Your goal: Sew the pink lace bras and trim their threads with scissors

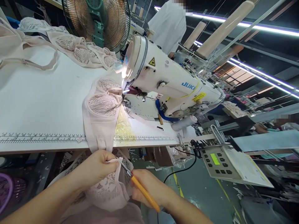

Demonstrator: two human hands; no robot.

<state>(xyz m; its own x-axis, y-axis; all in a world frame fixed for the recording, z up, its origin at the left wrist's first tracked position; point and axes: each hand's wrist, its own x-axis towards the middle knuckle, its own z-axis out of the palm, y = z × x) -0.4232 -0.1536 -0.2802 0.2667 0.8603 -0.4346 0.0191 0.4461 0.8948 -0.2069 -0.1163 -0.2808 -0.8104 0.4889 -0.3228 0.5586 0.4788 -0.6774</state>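
My left hand (100,168) is closed, pinching a narrow pale edge of a beige lace bra (105,189) just below the table's front edge. My right hand (147,186) grips an orange-handled tool (144,192) with a slim metal end. That tip touches or nearly touches the pinched edge; its exact shape is hard to make out. Another beige bra with lace cups (102,104) lies on the tabletop, one side under the sewing machine head (134,62), and its lower part hangs down toward my left hand.
A printed ruler (46,137) runs along the white table's front edge. A green fan (95,21) and more bras (81,51) are at the back. To the right are a thread cone (184,123) and control panel (216,160). A purple basket (7,193) stands lower left; a person (168,25) is behind.
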